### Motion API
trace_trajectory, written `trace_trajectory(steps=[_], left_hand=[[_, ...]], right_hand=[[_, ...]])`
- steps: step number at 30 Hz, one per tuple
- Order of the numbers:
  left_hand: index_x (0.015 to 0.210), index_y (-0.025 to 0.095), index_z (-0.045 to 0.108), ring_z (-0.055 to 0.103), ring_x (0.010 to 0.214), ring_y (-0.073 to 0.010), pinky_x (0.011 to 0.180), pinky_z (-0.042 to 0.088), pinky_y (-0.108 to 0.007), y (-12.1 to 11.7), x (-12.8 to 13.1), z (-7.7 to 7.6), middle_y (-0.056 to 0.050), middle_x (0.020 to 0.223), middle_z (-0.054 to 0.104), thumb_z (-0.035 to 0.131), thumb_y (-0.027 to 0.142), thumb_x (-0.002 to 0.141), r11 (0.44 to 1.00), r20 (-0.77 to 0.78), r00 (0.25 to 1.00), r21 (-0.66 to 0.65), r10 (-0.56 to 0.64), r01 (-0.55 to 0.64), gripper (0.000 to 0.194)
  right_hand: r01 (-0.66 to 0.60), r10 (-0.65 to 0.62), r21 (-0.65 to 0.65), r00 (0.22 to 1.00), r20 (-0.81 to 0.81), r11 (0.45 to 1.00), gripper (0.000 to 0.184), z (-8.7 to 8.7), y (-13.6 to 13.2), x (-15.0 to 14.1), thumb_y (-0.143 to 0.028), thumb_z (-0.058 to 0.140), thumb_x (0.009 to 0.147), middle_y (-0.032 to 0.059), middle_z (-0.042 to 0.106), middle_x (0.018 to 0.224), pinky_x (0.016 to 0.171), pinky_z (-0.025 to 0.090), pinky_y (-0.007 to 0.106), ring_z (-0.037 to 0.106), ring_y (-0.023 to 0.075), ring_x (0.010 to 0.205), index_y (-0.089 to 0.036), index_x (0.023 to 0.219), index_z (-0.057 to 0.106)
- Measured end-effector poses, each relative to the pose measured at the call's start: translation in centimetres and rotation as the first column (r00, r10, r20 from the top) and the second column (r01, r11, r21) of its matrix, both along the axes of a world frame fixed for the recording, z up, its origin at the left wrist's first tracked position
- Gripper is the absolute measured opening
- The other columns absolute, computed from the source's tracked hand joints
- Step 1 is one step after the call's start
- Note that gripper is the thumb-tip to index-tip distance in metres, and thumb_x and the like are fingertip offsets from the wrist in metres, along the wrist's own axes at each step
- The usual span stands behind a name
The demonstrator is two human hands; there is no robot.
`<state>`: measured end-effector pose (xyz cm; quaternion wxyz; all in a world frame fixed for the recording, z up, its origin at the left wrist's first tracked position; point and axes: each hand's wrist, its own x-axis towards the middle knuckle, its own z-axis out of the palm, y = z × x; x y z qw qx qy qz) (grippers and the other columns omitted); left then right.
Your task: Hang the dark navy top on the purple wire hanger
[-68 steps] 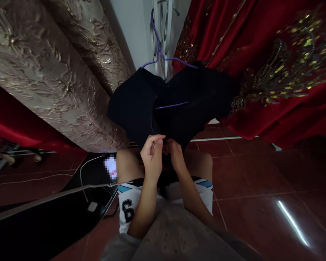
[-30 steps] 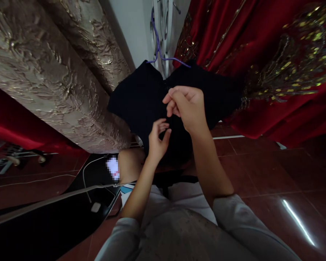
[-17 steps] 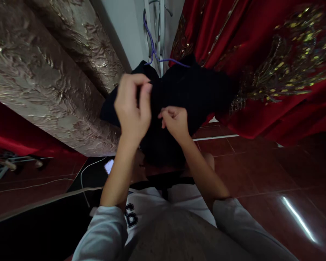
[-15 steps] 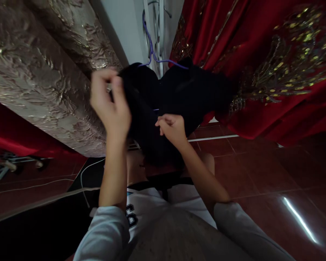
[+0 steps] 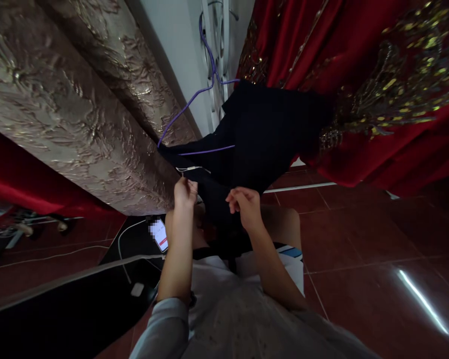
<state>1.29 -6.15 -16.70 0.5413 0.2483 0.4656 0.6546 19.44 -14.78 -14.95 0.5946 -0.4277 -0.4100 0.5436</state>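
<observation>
A dark navy or black garment (image 5: 269, 129) hangs from a purple hanger (image 5: 189, 102). The cloth covers the hanger's right arm, while the left arm is bare down to its tip. A thin pale strip, perhaps a label or strap (image 5: 190, 168), lies across the inside of the cloth. My left hand (image 5: 186, 192) is closed on the garment's lower left part, just under that strip. With curled fingers, my right hand (image 5: 246, 205) pinches the cloth lower down, to the right of my left hand; its exact grip is partly hidden.
Textured beige fabric (image 5: 86, 104) hangs at left, and red fabric with gold sequins (image 5: 359, 144) at right. Behind the hanger stands a white metal rack (image 5: 219, 55). A lit phone (image 5: 159, 234) and a white cable lie on a black surface (image 5: 78, 299) at lower left.
My left hand has come down and right from the hanger's left side, and the cloth has come off that arm, baring it. My right hand has moved slightly down.
</observation>
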Motion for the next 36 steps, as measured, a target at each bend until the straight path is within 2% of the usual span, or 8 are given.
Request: trace_trajectory(steps=[7, 11, 14, 20, 23, 28, 32, 36], left_hand=[[0.077, 0.015, 0.063, 0.054, 0.066, -0.0106, 0.063, 0.046, -0.018, -2.3, 2.6, 0.3, 0.001, 0.071, 0.058, 0.071, 0.019, 0.084, 0.978, -0.322, 0.939, 0.117, -0.126, 0.171, 0.011], [0.088, 0.021, 0.062, 0.052, 0.066, -0.0125, 0.065, 0.047, -0.022, -4.1, 4.3, 2.7, 0.001, 0.075, 0.053, 0.064, 0.046, 0.095, 0.924, -0.417, 0.899, 0.274, -0.135, 0.266, 0.027], [0.095, 0.021, 0.063, 0.054, 0.070, -0.0144, 0.068, 0.048, -0.025, -5.5, 5.8, 4.1, -0.001, 0.080, 0.057, 0.063, 0.049, 0.097, 0.880, -0.552, 0.823, 0.317, -0.133, 0.354, 0.028], [0.109, 0.023, 0.059, 0.059, 0.117, -0.0226, 0.106, 0.045, -0.037, -5.5, 4.6, 3.0, -0.010, 0.118, 0.061, 0.051, 0.050, 0.103, 0.808, -0.657, 0.729, 0.527, 0.191, 0.263, 0.030], [0.125, 0.025, 0.057, 0.061, 0.120, -0.0259, 0.108, 0.046, -0.040, -5.0, 2.2, 1.6, -0.012, 0.122, 0.064, 0.047, 0.058, 0.102, 0.778, -0.756, 0.650, 0.362, -0.076, 0.513, 0.042], [0.099, 0.020, 0.068, 0.066, 0.077, -0.0255, 0.076, 0.052, -0.035, -5.0, -1.1, 0.3, -0.007, 0.084, 0.069, 0.064, 0.053, 0.093, 0.659, -0.923, 0.124, -0.161, -0.364, 0.735, 0.034], [0.090, 0.021, 0.065, 0.064, 0.074, -0.0235, 0.071, 0.045, -0.032, -4.6, -5.0, 0.1, -0.007, 0.083, 0.069, 0.055, 0.045, 0.098, 0.729, -0.948, 0.032, -0.222, -0.318, 0.648, 0.027], [0.075, 0.021, 0.055, 0.056, 0.066, -0.0215, 0.067, 0.039, -0.031, -3.0, -9.2, 2.3, -0.004, 0.069, 0.059, 0.046, 0.033, 0.095, 0.846, -0.987, 0.015, -0.127, -0.157, 0.517, 0.025]], right_hand=[[0.105, -0.108, 0.034, 0.988, 0.111, 0.994, 0.029, -2.0, -0.5, 2.9, -0.045, 0.068, 0.087, -0.0005, 0.056, 0.051, 0.048, 0.041, 0.033, 0.052, 0.0172, 0.048, -0.030, 0.062, 0.068], [0.211, -0.258, 0.180, 0.918, 0.302, 0.961, 0.024, -2.1, 0.0, 2.7, -0.045, 0.076, 0.080, 0.0062, 0.073, 0.102, 0.091, 0.056, 0.042, 0.068, 0.0263, 0.102, -0.026, 0.094, 0.070], [0.018, -0.117, 0.233, 0.900, 0.420, 0.972, 0.058, -1.9, 0.6, 2.0, -0.040, 0.079, 0.077, 0.0111, 0.066, 0.129, 0.106, 0.049, 0.042, 0.061, 0.0273, 0.122, -0.021, 0.128, 0.060], [-0.310, 0.135, 0.280, 0.853, 0.505, 0.909, 0.025, 1.0, 2.9, 1.7, -0.028, 0.047, 0.096, 0.0024, 0.071, 0.090, 0.082, 0.054, 0.031, 0.065, 0.0180, 0.084, -0.019, 0.098, 0.071], [-0.340, 0.083, 0.449, 0.862, 0.500, 0.826, 0.028, 3.5, 5.9, 1.6, -0.018, 0.048, 0.091, 0.0010, 0.074, 0.099, 0.092, 0.054, 0.032, 0.068, 0.0175, 0.096, -0.022, 0.102, 0.074], [-0.105, -0.150, 0.533, 0.898, 0.413, 0.840, 0.046, 4.9, 12.7, 0.2, -0.007, 0.047, 0.079, 0.0033, 0.073, 0.120, 0.115, 0.044, 0.034, 0.063, 0.0165, 0.124, -0.023, 0.113, 0.074], [-0.024, -0.207, 0.467, 0.875, 0.437, 0.884, 0.023, 4.4, 14.5, 1.5, -0.013, 0.050, 0.083, 0.0025, 0.072, 0.088, 0.096, 0.054, 0.032, 0.067, 0.0176, 0.095, -0.019, 0.088, 0.073], [0.094, -0.319, 0.473, 0.849, 0.422, 0.876, 0.026, 5.9, 12.9, 5.7, -0.021, 0.064, 0.080, -0.0038, 0.042, 0.056, 0.059, 0.047, 0.025, 0.046, 0.0119, 0.059, -0.020, 0.058, 0.051]])
